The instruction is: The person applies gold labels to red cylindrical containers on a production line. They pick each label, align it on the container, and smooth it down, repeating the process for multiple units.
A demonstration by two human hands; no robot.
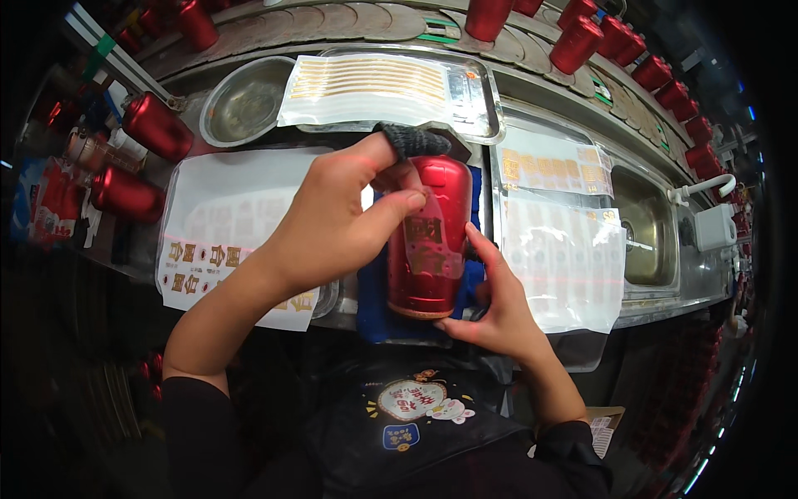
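Note:
A glossy red bottle (426, 298) stands tilted in front of me, above a blue cloth (374, 308). Against its near face lies a clear decal film (426, 229) with dark gold characters. My left hand (328, 212) comes over from the left, thumb and fingers pinched at the film's upper edge; a dark knit cover wraps one finger. From the right, my right hand (505, 314) grips the bottle's lower side, thumb near the base and fingers partly hidden behind it. Left of the bottle, a white decal sheet (224, 187) with gold characters lies on a tray.
Behind are a metal bowl (245, 104) and a metal tray (496, 125) bearing a gold-striped sheet (366, 87). More decal sheets (565, 274) lie right, beside a sink (652, 224) with a white faucet (706, 187). Red bottles (576, 46) stand along a conveyor (332, 25); others (129, 193) lie left.

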